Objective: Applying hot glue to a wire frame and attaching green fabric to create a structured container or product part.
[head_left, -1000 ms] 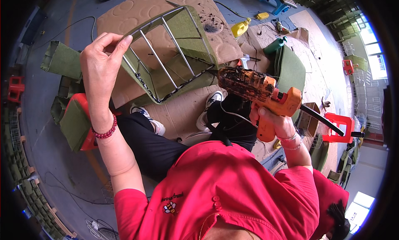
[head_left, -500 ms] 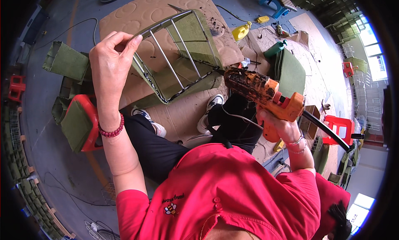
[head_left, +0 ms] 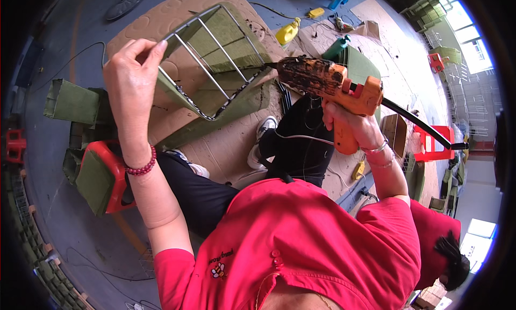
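1. Fingers of left hand pinched on wire frame, now raised nearer and tilted.
2. Right hand clamped on orange glue gun; nozzle brought against frame's green fabric.
3. Beneath: cardboard sheet, blue floor.

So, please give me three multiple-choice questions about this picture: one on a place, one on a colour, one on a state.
1. Where is the nozzle of the glue gun?
A. at the right edge of the wire frame
B. on the red stool
C. by the yellow bottle

2. What colour is the bracelet on the left wrist?
A. blue
B. dark red
C. white

3. What is the left hand doing?
A. hanging free
B. lying flat on cardboard
C. pinching the frame's left corner

Answers: 1 A, the tip meets the frame's rim; 2 B, its beads are dark red; 3 C, fingers close on the wire.
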Demonstrator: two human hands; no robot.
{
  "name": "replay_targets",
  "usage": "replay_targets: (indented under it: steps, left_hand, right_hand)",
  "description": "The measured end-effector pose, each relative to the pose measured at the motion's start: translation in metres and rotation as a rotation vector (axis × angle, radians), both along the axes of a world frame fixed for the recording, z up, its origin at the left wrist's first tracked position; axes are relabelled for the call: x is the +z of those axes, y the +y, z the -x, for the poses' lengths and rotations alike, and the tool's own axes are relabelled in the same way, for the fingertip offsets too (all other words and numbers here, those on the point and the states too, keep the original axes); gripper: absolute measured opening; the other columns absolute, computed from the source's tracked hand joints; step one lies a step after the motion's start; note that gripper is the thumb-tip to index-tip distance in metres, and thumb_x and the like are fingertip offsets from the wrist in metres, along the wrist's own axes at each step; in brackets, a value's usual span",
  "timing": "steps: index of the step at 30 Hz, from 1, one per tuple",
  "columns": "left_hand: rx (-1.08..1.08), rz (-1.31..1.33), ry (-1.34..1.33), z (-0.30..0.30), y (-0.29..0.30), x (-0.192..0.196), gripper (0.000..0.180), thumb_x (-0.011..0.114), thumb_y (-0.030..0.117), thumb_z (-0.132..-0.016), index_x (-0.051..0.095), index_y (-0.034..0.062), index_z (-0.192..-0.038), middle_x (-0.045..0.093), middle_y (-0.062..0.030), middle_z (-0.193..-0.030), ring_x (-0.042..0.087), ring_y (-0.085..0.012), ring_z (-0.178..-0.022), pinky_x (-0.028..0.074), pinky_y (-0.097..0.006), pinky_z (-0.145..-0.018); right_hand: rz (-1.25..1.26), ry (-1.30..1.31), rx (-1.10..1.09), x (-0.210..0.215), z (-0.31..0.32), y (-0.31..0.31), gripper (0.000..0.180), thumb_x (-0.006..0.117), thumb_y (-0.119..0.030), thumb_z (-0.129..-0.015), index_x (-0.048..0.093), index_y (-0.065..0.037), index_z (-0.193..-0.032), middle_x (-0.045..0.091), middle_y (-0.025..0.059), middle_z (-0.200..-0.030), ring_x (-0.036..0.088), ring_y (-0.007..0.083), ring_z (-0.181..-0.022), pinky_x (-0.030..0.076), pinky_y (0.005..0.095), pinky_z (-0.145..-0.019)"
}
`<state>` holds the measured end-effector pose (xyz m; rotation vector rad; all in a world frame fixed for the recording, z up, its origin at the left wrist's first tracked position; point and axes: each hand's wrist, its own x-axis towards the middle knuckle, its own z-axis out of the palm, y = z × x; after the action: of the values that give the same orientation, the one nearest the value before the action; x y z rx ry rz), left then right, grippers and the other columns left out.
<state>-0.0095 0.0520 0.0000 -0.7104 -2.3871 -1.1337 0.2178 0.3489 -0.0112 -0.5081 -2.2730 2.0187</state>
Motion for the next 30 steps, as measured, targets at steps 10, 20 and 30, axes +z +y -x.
replay_targets:
  steps: [10, 20, 30]
  left_hand:
    - [0.000, -0.005, -0.001, -0.004, 0.003, 0.005, 0.020, 0.071, 0.013, -0.090, 0.066, -0.0056, -0.086, 0.060, -0.0069, -0.068, 0.052, -0.0088, -0.060, 0.043, -0.027, -0.056]
    - [0.008, 0.018, 0.034, -0.001, 0.000, 0.002, 0.019, 0.071, 0.012, -0.090, 0.065, -0.0061, -0.085, 0.061, -0.0092, -0.070, 0.053, -0.0119, -0.058, 0.043, -0.028, -0.056]
    - [0.009, 0.021, 0.029, -0.005, 0.002, 0.005, 0.018, 0.071, 0.011, -0.089, 0.065, -0.0058, -0.085, 0.060, -0.0105, -0.069, 0.053, -0.0139, -0.057, 0.043, -0.030, -0.055]
  right_hand:
    - [-0.061, -0.008, 0.008, 0.007, 0.014, -0.002, 0.019, 0.063, -0.013, -0.091, 0.057, 0.000, -0.103, 0.058, 0.0047, -0.072, 0.057, 0.0125, -0.063, 0.047, 0.0261, -0.059]
    - [-0.027, 0.029, 0.061, 0.005, 0.024, 0.004, 0.025, 0.070, -0.015, -0.091, 0.061, -0.002, -0.110, 0.060, 0.0024, -0.073, 0.058, 0.0109, -0.061, 0.047, 0.0258, -0.056]
    - [-0.098, 0.061, 0.088, 0.005, 0.030, 0.005, 0.023, 0.070, -0.018, -0.092, 0.063, -0.004, -0.108, 0.060, 0.0013, -0.070, 0.056, 0.0090, -0.058, 0.046, 0.0252, -0.054]
